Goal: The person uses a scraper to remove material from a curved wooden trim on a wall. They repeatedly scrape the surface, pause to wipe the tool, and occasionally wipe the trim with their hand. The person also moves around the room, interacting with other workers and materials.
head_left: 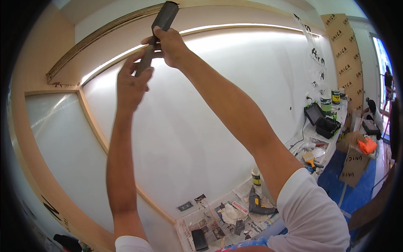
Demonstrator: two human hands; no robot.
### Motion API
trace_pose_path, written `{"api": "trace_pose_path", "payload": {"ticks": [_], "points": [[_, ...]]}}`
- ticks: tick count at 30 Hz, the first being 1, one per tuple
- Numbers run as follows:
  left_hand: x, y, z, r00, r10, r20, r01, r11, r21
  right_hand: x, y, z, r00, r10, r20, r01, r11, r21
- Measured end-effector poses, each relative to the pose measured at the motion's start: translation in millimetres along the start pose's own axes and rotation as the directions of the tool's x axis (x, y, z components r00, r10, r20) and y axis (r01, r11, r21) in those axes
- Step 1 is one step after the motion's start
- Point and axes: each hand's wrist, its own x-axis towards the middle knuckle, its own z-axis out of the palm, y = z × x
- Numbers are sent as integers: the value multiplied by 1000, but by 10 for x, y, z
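Observation:
Both arms reach up in front of a white wall panel [195, 126]. My right hand [173, 45] grips a dark grey strip [165, 15] that looks like folded sandpaper, with the thumb on its face. Below it, my left hand [132, 82] pinches the narrower grey-brown lower end between thumb and fingers. Fingers cover the middle, so I cannot tell whether it is one piece or two. The strip's top overlaps the plywood edge [104, 41] of an overhead panel in view; whether they touch is unclear. A lit LED strip [239, 25] runs beneath that panel.
A newspaper-covered counter [185, 223] holds a power drill [258, 203], a phone-like black object [199, 239], a can [256, 176] and a paintbrush [309, 158]. Farther right are an open black case [327, 126] and paint cans [326, 105]. Another person [373, 110] crouches beyond. A wooden frame [94, 123] borders the left.

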Motion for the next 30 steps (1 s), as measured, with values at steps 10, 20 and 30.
{"api": "trace_pose_path", "payload": {"ticks": [10, 20, 30], "points": [[-217, -164, 616, 993, -23, -113, 12, 995, -100, -118, -120, -303, 999, 43, 18, -39, 985, -170], [145, 368, -530, 987, -82, 137, 57, 983, 174, 13, -9, 376, 999, -23, -29, 28, 984, 177], [587, 569, -920, 955, 3, 296, -79, 966, 246, 233, 54, 565, 997, -51, -62, 68, 948, 310]]}}
